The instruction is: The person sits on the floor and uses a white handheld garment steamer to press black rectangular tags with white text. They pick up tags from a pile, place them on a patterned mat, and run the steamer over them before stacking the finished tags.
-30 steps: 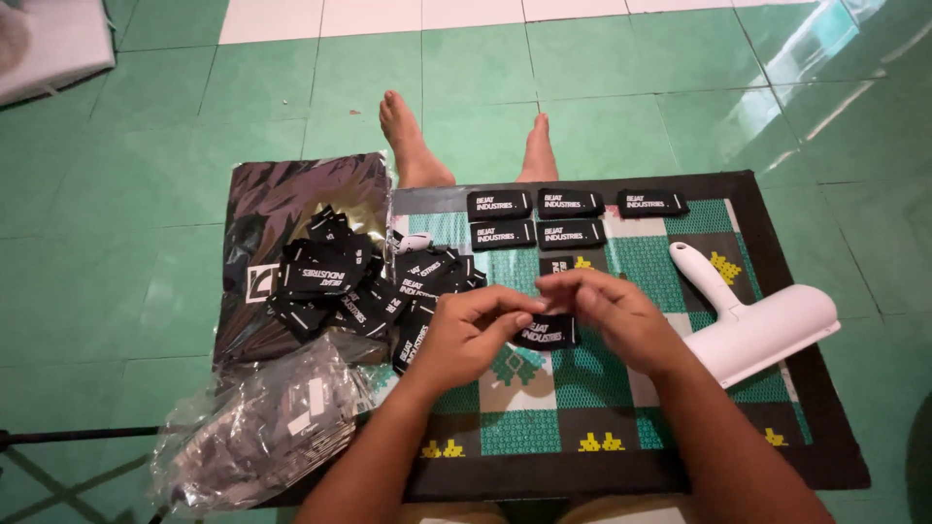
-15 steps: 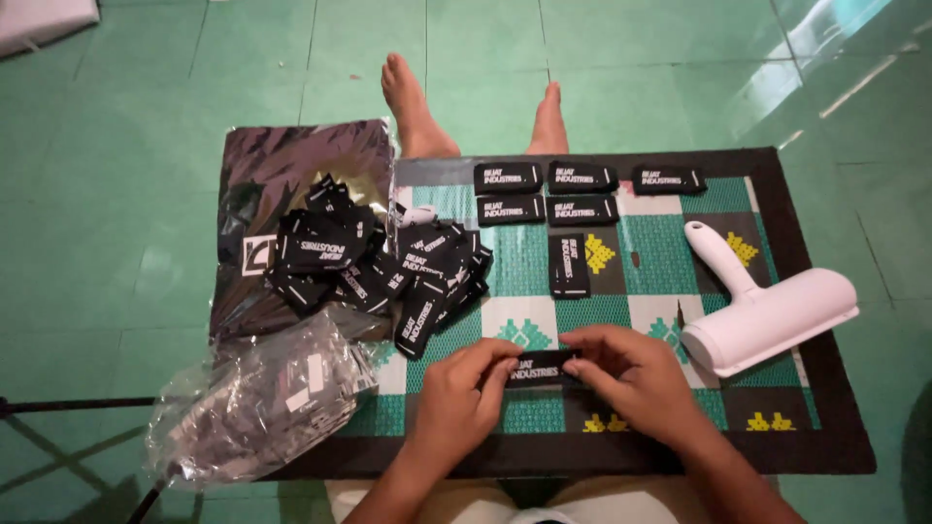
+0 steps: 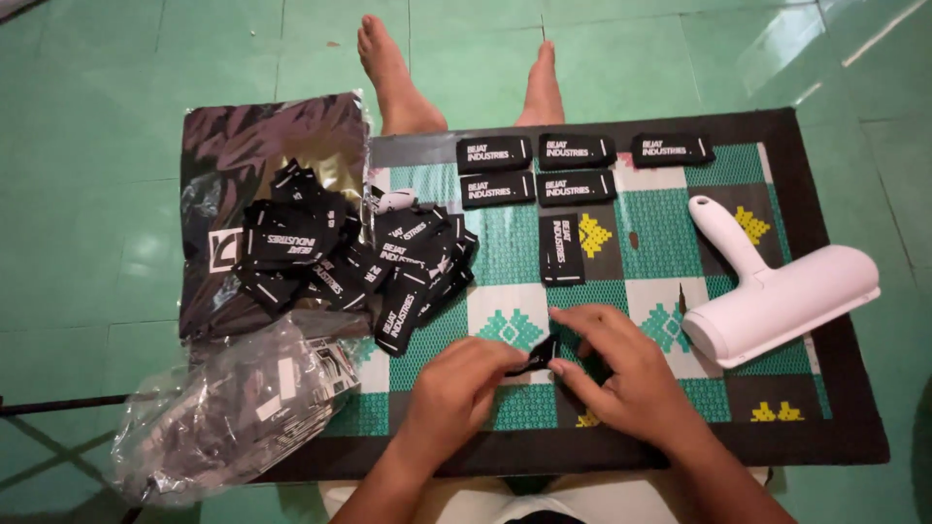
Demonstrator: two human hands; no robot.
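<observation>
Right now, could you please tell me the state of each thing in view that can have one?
Left hand: pinching a small black label.
Right hand: pinching the same label.
Laid-out labels: flat, in rows on the mat.
Label heap: loose, jumbled.
Clear plastic bag: crumpled, filled.
White lint roller: lying down, untouched.

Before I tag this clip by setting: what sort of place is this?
Probably a home floor used as a workspace: green floor tiles, a patterned mat laid on them, and bare feet stretched beside it.
</observation>
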